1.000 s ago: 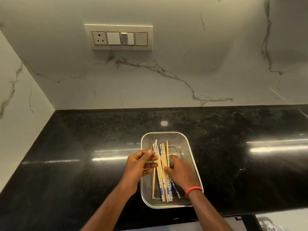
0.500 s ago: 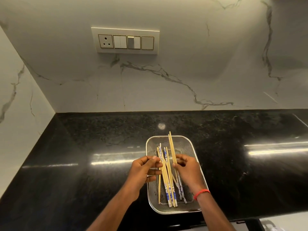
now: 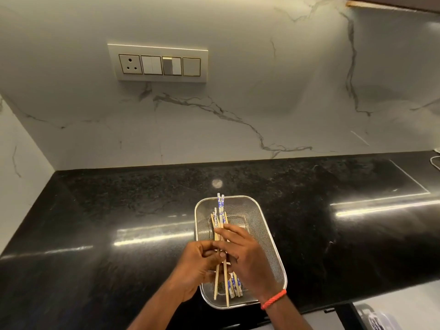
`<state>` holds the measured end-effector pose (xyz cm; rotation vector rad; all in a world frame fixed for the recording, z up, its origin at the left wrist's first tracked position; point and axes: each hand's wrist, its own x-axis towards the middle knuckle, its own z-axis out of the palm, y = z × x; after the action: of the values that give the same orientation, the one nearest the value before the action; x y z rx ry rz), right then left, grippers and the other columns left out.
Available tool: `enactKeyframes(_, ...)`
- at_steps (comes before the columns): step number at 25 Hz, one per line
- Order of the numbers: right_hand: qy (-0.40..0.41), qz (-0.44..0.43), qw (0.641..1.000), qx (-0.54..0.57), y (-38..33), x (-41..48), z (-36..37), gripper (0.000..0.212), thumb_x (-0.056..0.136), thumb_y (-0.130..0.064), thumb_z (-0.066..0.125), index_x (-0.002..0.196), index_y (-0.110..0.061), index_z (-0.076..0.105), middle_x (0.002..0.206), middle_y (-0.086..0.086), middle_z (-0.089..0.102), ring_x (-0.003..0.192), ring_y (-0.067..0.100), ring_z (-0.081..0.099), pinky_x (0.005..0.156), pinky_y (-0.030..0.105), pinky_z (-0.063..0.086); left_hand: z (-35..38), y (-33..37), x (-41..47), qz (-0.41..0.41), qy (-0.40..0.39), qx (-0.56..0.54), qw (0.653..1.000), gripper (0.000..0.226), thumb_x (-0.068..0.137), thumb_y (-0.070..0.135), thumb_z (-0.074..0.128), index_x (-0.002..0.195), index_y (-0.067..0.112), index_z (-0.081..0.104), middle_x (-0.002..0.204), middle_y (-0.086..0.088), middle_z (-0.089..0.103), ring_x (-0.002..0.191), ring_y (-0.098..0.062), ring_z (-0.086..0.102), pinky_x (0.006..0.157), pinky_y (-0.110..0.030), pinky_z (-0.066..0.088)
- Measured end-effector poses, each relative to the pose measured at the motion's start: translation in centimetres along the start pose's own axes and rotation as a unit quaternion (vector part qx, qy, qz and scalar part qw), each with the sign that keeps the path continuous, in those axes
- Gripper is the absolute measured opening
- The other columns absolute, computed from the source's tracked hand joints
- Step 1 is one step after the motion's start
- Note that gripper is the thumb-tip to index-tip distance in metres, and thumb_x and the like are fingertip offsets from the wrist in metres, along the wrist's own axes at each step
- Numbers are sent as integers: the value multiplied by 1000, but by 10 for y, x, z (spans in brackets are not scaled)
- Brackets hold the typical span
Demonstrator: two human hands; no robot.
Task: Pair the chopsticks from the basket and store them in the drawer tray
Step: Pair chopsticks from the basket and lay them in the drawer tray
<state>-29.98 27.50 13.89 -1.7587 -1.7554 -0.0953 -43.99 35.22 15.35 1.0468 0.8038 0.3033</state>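
Over the rectangular silver wire-mesh basket (image 3: 266, 225) on the glossy black stone bench (image 3: 119, 210), both hands meet around a bundle of wooden chopsticks with blue-and-white patterned ends (image 3: 221, 210). The left hand (image 3: 197, 265) is curled round their middle, and the right hand (image 3: 245, 256), a red cord bracelet (image 3: 273, 298) at its wrist, pinches them from the other side. More chopsticks lie in the basket beneath.

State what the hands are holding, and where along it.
Both hands, left hand and right hand, grip a bundle of chopsticks around mid-length, over the mesh basket.
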Motion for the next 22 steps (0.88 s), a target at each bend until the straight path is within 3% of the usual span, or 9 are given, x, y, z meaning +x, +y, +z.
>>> enactKeyframes(3, 6, 71, 995, 70, -2, -6, 3, 37, 91, -15, 50, 122, -23, 67, 143, -5, 54, 128, 5, 52, 101, 19, 49, -3, -5, -1, 7, 13, 0, 1000, 20, 90, -4, 64, 109, -4, 68, 98, -25, 77, 83, -36, 76, 74, -50, 63)
enactKeyframes(6, 76, 213, 964, 141, 3, -8, 4, 33, 94, -15, 62, 121, -33, 63, 129, -7, 63, 116, 3, 62, 88, 13, 54, -9, -6, 1, 8, 29, -19, 999, 24, 89, -1, 64, 113, -1, 67, 97, -21, 77, 79, -32, 74, 75, -51, 62)
enactKeyframes(8, -14, 309, 945, 106, 13, -3, 4, 32, 94, -26, 63, 124, -36, 59, 116, -8, 68, 105, 8, 67, 83, 19, 57, -11, -5, 1, 7, 44, -31, 999, 24, 91, 0, 62, 114, 3, 68, 96, -18, 77, 78, -29, 74, 72, -48, 63)
enactKeyframes(11, -148, 356, 922, 44, 24, 4, 14, 42, 94, -29, 62, 135, -31, 52, 121, -5, 67, 108, 11, 64, 92, 29, 55, -13, -3, -1, 8, 49, -34, 998, 25, 91, 0, 62, 114, 6, 69, 103, -19, 74, 78, -29, 75, 68, -45, 64)
enactKeyframes(17, -128, 442, 880, 121, 39, 11, 28, 45, 91, -15, 65, 134, -22, 54, 81, -8, 68, 78, 3, 66, 73, 22, 55, -13, -2, -5, 7, 52, -25, 998, 24, 91, 0, 63, 114, 7, 69, 103, -19, 74, 78, -30, 75, 69, -45, 64)
enactKeyframes(19, -116, 468, 863, 150, 44, 12, 26, 39, 90, -12, 66, 128, -18, 59, 79, -3, 70, 78, 11, 69, 70, 23, 55, -14, -1, -5, 7, 54, -25, 998, 23, 92, 1, 62, 114, 5, 68, 99, -16, 76, 77, -30, 75, 69, -45, 64)
enactKeyframes(22, -91, 497, 841, 194, 48, 14, 21, 7, 90, -16, 67, 93, -19, 72, 80, -3, 71, 83, 16, 70, 79, 31, 57, -13, 2, -4, 6, 50, -26, 998, 21, 92, 2, 63, 112, 4, 68, 92, -12, 79, 76, -30, 75, 67, -44, 64)
